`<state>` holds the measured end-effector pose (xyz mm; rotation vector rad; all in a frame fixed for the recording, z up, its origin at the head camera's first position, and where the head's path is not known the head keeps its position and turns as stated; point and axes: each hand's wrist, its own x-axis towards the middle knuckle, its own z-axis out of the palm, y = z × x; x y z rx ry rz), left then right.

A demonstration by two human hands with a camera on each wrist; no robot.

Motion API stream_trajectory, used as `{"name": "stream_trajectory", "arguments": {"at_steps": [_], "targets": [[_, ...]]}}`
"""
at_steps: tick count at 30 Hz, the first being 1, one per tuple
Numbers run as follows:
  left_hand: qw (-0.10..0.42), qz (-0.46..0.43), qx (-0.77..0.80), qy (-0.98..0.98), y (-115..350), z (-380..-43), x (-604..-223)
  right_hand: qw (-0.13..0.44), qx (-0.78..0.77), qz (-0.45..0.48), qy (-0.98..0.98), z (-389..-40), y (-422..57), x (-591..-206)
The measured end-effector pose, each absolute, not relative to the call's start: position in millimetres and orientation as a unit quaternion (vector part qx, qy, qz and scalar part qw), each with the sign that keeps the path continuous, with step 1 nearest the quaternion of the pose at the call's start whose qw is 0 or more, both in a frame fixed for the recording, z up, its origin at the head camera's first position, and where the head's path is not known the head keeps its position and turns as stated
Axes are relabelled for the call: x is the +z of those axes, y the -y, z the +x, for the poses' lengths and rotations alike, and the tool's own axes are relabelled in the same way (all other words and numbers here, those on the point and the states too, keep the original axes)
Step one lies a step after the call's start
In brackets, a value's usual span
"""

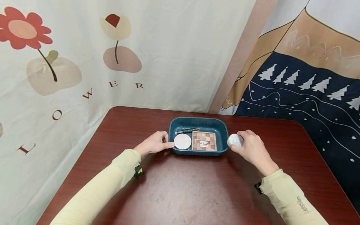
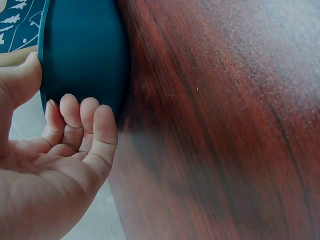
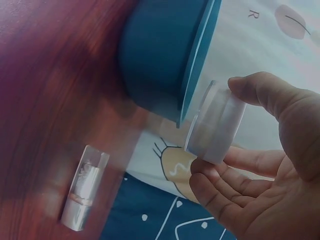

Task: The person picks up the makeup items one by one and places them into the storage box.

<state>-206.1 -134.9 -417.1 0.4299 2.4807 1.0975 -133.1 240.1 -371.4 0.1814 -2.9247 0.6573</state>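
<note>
A dark teal plastic basin stands on the table, also seen in the left wrist view. My left hand grips its left rim, thumb on the edge and fingers curled against the outer wall. Inside lie a white round compact, an eyeshadow palette with many pans, and a slim dark tube. Beside the basin's right end, my right hand pinches a short round container with a pale marbled face. The right wrist view shows this container held between thumb and fingertips, off the table.
A clear and silver lipstick tube lies on the table near the basin in the right wrist view. The reddish-brown wooden table ends at printed curtains behind and on both sides.
</note>
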Motion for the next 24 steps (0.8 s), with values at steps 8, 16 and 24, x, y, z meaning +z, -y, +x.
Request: {"name": "stream_trajectory", "arguments": {"at_steps": [8,16,24], "targets": [[0.194,0.158,0.391,-0.886,135.8,-206.9,-417.5,0.059,0.222,0.066,0.971,-137.7,-231.0,-367.7],[0.195,0.155,0.396,-0.884,135.3,-206.5,-418.0,0.052,0.225,0.076,0.970,-142.3,-223.3,-366.5],[0.195,0.159,0.392,-0.885,134.8,-205.8,-416.7,0.038,0.230,0.071,0.970,-145.3,-219.8,-366.9]]}}
